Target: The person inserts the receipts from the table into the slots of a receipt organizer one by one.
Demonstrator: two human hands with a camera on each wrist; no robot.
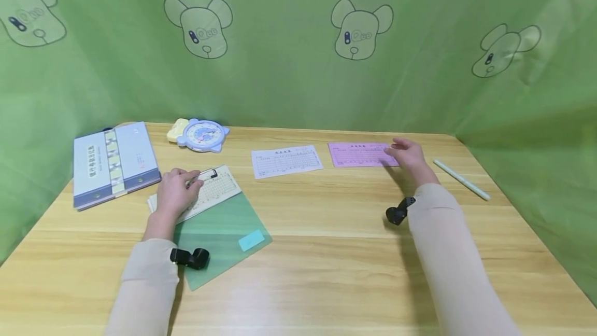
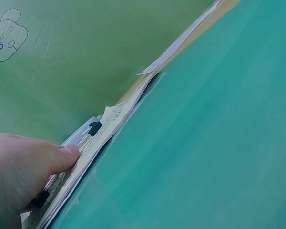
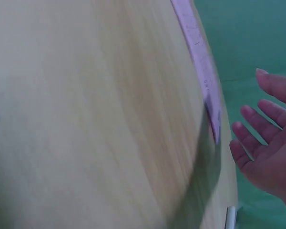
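The clip point(image 1: 214, 173) sits at the far end of the green clipboard point(image 1: 210, 245), over a paper stack point(image 1: 219, 188); the left hand point(image 1: 174, 194) pinches it between its fingers; the pink slip point(image 1: 356, 154) lies farther right near the surface's point(image 1: 326, 274) back edge; the right hand point(image 1: 408, 158), fingers loosely spread and holding nothing, hovers by its right end; the white slip point(image 1: 286, 162) lies between.

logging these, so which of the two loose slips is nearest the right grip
The pink slip: the right grip hovers by its right end. The white slip lies farther left, between it and the clipped sheets.
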